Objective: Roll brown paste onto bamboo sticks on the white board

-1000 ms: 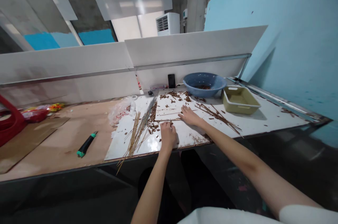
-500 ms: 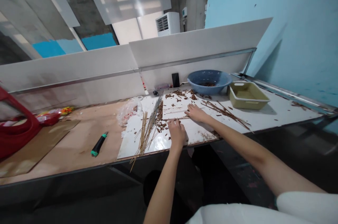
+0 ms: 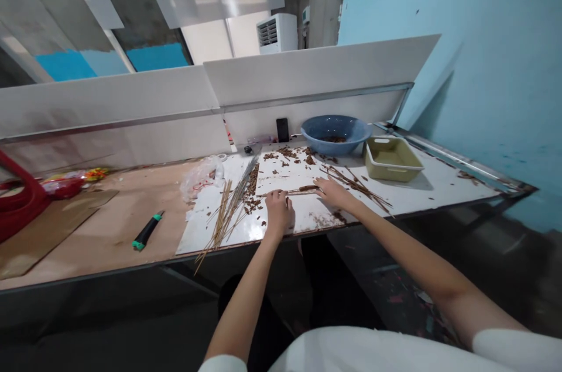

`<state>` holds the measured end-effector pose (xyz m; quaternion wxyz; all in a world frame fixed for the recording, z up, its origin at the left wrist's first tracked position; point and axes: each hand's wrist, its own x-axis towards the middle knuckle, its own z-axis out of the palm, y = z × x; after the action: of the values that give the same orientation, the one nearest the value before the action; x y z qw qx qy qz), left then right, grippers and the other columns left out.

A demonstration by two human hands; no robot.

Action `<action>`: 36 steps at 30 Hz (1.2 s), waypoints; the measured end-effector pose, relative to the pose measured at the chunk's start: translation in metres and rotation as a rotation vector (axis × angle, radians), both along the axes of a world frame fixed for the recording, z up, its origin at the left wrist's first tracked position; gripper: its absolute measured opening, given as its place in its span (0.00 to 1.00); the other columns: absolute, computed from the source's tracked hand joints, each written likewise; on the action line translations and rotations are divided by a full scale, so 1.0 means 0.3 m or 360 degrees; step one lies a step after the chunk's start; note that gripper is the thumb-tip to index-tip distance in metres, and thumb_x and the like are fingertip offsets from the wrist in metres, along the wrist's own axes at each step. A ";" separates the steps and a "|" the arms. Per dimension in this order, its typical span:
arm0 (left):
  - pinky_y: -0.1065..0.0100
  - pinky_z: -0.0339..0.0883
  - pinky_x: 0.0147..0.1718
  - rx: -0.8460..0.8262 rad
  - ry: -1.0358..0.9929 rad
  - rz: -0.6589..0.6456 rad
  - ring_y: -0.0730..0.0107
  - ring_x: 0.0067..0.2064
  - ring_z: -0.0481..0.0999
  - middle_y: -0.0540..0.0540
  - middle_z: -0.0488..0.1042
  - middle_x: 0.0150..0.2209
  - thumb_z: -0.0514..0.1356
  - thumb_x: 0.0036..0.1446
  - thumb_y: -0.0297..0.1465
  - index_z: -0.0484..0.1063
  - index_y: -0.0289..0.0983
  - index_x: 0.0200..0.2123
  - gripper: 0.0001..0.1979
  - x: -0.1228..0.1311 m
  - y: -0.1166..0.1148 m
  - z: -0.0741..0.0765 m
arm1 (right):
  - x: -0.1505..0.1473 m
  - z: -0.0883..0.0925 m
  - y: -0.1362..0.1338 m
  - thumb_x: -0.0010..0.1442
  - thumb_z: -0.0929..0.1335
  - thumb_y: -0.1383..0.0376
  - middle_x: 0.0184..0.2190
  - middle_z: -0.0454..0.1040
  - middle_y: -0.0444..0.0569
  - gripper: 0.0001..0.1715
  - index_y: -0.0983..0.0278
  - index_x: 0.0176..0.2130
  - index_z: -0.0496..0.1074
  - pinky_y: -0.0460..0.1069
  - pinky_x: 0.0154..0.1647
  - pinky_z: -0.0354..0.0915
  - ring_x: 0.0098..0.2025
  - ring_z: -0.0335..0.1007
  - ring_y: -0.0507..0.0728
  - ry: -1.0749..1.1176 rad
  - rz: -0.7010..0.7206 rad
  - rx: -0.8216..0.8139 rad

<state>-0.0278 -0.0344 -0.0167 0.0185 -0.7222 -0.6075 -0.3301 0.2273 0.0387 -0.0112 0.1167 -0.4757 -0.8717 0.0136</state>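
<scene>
My left hand (image 3: 278, 214) and my right hand (image 3: 334, 194) rest on a white board (image 3: 302, 214), both on a thin stick (image 3: 302, 190) with a brown strip along it. The left fingers curl around the stick, and the right fingertips press on its far end. Left of my hands lies a bundle of thin bamboo sticks (image 3: 225, 217), fanned across the board. Brown bark chips (image 3: 285, 153) are scattered beyond my hands, and a loose pile of brown sticks (image 3: 355, 185) lies to the right.
A blue bowl (image 3: 333, 134) holding brown pieces, an olive plastic tray (image 3: 391, 159) and a phone (image 3: 283, 130) stand at the back. A utility knife (image 3: 146, 230), a plastic bag (image 3: 202, 178) and cardboard (image 3: 52, 226) lie left, beside a red object (image 3: 21, 202).
My right hand has slid right along the stick, away from my left hand, and a brown strip now shows between them. The view has shifted slightly left.
</scene>
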 end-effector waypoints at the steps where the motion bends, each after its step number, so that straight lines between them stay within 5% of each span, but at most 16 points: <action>1: 0.50 0.66 0.64 -0.0033 0.0078 -0.0049 0.48 0.62 0.71 0.35 0.80 0.58 0.58 0.73 0.28 0.80 0.36 0.58 0.15 0.013 0.018 0.018 | 0.004 0.010 0.010 0.78 0.65 0.59 0.67 0.78 0.67 0.25 0.69 0.66 0.77 0.67 0.79 0.56 0.71 0.72 0.70 0.0041 0.0021 -0.0008; 6: 0.52 0.65 0.61 -0.0347 0.0421 -0.0227 0.45 0.64 0.71 0.36 0.80 0.61 0.64 0.74 0.35 0.81 0.39 0.61 0.17 0.105 0.157 0.100 | -0.012 0.020 0.034 0.76 0.72 0.59 0.52 0.86 0.58 0.13 0.64 0.52 0.84 0.56 0.62 0.70 0.56 0.80 0.65 0.0353 0.0075 -0.0057; 10: 0.53 0.67 0.57 -0.0483 0.0471 -0.0271 0.46 0.61 0.75 0.36 0.83 0.55 0.65 0.71 0.34 0.85 0.40 0.57 0.14 0.147 0.228 0.102 | -0.019 0.009 0.053 0.74 0.73 0.62 0.51 0.87 0.57 0.11 0.64 0.50 0.85 0.54 0.61 0.70 0.56 0.81 0.64 0.0488 0.0031 -0.0078; 36: 0.52 0.68 0.58 -0.0276 0.0314 -0.0425 0.48 0.56 0.75 0.37 0.87 0.46 0.64 0.70 0.33 0.91 0.41 0.45 0.12 0.117 0.286 0.054 | -0.053 0.026 0.108 0.73 0.73 0.65 0.48 0.88 0.56 0.10 0.63 0.45 0.88 0.57 0.61 0.69 0.55 0.77 0.66 0.0371 0.0295 0.0117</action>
<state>0.0075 0.0515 -0.0005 -0.0283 -0.8242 -0.5277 -0.2037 0.2114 0.0710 -0.0035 0.2327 -0.3839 -0.8923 0.0475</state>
